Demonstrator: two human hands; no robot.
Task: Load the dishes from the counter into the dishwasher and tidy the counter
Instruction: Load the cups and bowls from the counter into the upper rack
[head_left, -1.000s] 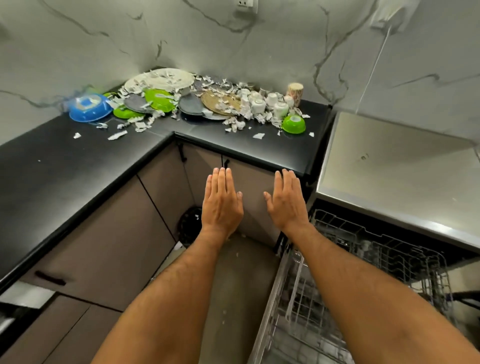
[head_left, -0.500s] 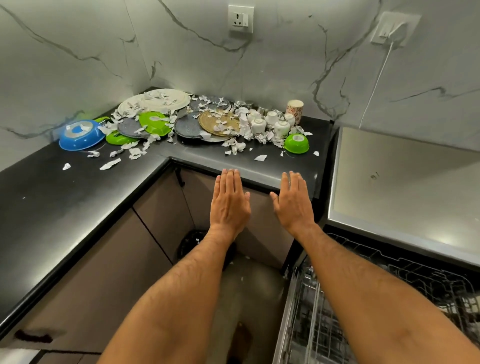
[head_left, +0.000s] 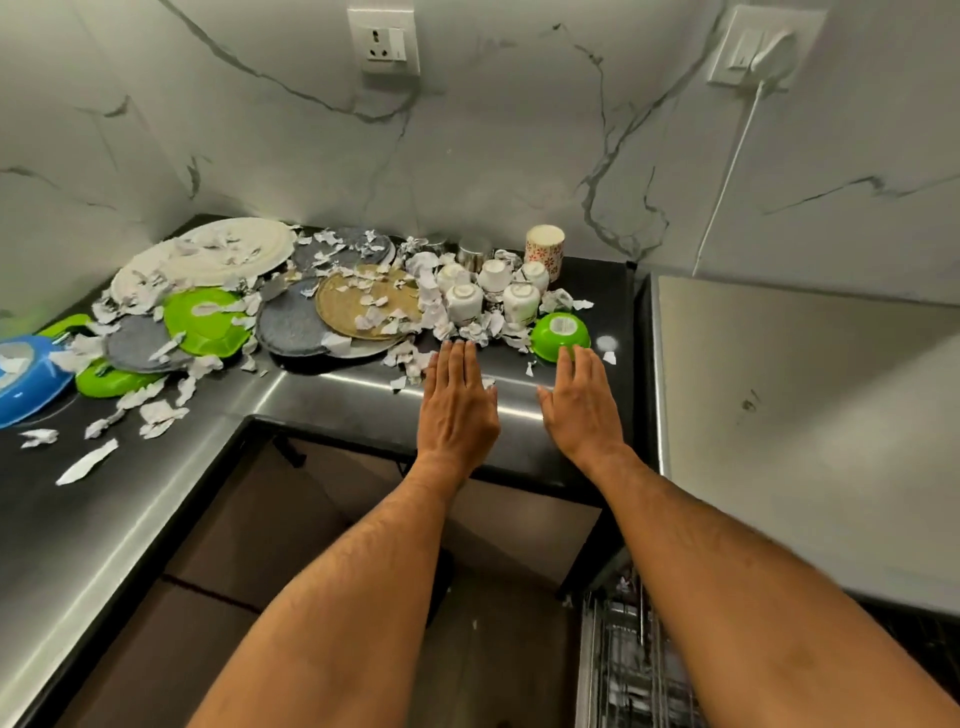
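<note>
Dirty dishes lie in the corner of the black counter (head_left: 104, 519) under torn paper scraps (head_left: 156, 415). Among them are white plates (head_left: 234, 249), a green plate (head_left: 205, 322), grey plates (head_left: 291, 322), a tan plate (head_left: 363, 301), several upturned white cups (head_left: 465, 301), a patterned cup (head_left: 544, 249) and a blue bowl (head_left: 26, 379). My left hand (head_left: 457, 400) hovers flat, fingers straight, just short of the scraps. My right hand (head_left: 576, 410) is flat too, its fingertips at the upturned green bowl (head_left: 561, 332). The dishwasher rack (head_left: 623, 665) shows at the bottom right.
The steel dishwasher top (head_left: 805, 415) fills the right side. A wall socket (head_left: 384, 41) and a plugged-in white cable (head_left: 727, 171) hang on the marble wall. Brown cabinet fronts (head_left: 260, 519) lie below the counter.
Both hands have moved forward from below the counter edge to over the counter, and my view has come closer to the dishes. The right fingertips have reached the green bowl.
</note>
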